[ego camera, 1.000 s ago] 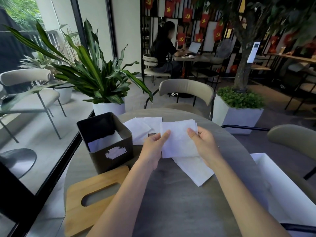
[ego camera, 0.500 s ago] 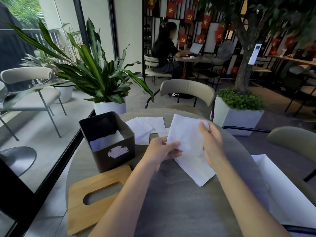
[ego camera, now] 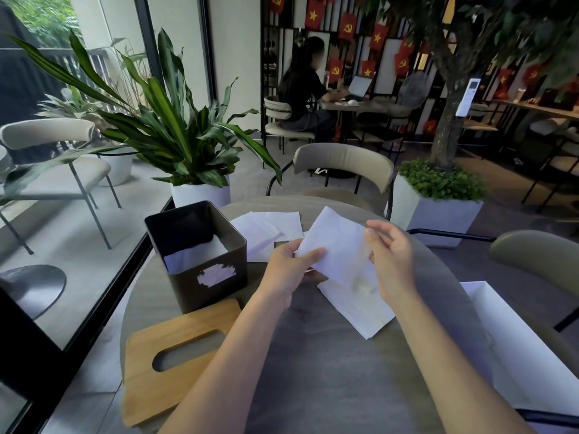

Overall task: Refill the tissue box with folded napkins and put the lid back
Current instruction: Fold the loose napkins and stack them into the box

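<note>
A dark square tissue box stands open on the round table, with white napkins lying inside it. Its wooden lid, with an oval slot, lies flat in front of the box. My left hand pinches the lower left corner of a white napkin held above the table. My right hand is at the napkin's right edge, fingers loosely spread beside it. Another napkin lies flat under my hands. More napkins lie behind, right of the box.
A white paper bag or box sits at the table's right edge. A potted plant stands behind the tissue box. Chairs surround the grey table. A glass wall runs along the left. A person sits at a far table.
The napkin was lifted off the table and tilted up. My left hand now pinches its corner while my right hand slid to its right edge and loosened.
</note>
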{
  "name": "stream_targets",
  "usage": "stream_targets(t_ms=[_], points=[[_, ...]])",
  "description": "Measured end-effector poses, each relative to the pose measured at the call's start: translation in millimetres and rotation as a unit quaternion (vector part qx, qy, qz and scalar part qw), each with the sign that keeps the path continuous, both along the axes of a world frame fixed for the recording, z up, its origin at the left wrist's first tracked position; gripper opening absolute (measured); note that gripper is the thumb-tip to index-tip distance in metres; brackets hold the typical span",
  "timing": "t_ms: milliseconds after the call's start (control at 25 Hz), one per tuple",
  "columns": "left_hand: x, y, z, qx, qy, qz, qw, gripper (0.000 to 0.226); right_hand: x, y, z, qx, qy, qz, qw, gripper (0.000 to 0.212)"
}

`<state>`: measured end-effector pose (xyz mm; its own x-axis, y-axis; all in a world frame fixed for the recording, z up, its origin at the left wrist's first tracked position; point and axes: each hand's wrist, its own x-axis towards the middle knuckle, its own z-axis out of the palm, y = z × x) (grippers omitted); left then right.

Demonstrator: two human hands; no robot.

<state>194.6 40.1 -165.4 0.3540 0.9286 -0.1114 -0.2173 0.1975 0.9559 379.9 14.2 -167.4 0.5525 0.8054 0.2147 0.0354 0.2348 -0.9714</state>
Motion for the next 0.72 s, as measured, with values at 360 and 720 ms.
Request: stream_targets(t_ms=[360, 720], points=[[-3.8, 3.3, 5.1, 0.040, -0.035, 0.068, 0.996, 0.027, -10.9, -8.0, 10.2, -0.056, 0.063, 0.188, 0.978, 0.025], [4.8, -8.0, 10.0, 0.139, 0.115, 0.030, 0.983, 0.039, -12.5, -6.8, 5.4, -0.079, -0.033, 0.154, 0.984, 0.018]])
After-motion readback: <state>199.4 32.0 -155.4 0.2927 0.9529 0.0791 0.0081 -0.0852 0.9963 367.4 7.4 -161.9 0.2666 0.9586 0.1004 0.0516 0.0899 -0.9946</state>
